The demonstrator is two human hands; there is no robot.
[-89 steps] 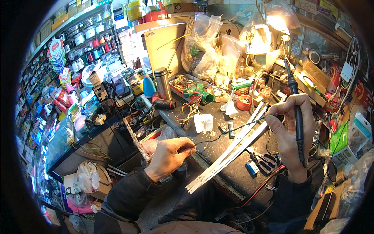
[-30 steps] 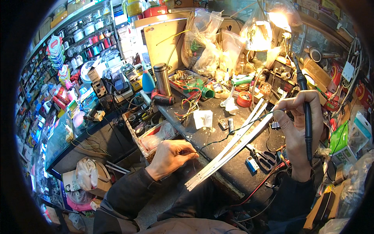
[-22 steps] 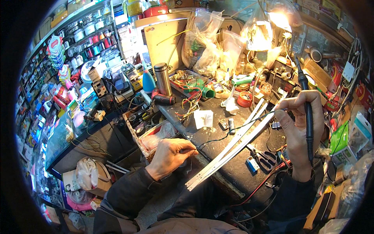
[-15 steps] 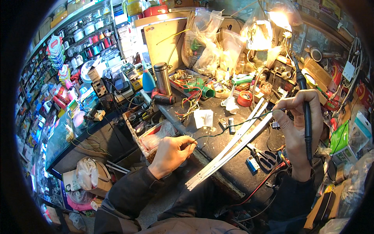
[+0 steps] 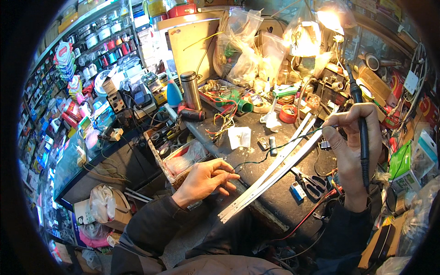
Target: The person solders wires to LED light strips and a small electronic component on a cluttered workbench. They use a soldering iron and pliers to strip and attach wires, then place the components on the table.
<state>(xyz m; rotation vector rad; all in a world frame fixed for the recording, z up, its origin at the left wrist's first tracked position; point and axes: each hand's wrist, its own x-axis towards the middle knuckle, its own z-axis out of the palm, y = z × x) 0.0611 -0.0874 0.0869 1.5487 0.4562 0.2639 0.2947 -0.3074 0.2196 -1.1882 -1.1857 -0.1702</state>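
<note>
See right grip (image 5: 348, 153) clamped on dark wire (image 5: 251, 162) with thumb and forefinger, black pen-shaped tool (image 5: 363, 156) held in same grip. See left grip (image 5: 206, 180) with fingers apart, just beside other end of wire; cannot tell whether touching. Trace wire between the 2 grips, slightly bent, passing above white strips (image 5: 254, 190), at least 2. Find strips slanted across desk (image 5: 279, 206), between the grips, lower ends jutting past edge near left grip. Note scissors (image 5: 315, 188) and small blue-and-white box (image 5: 298, 192) below and left of right grip. Spot white paper square (image 5: 239, 138) beyond left grip.
</note>
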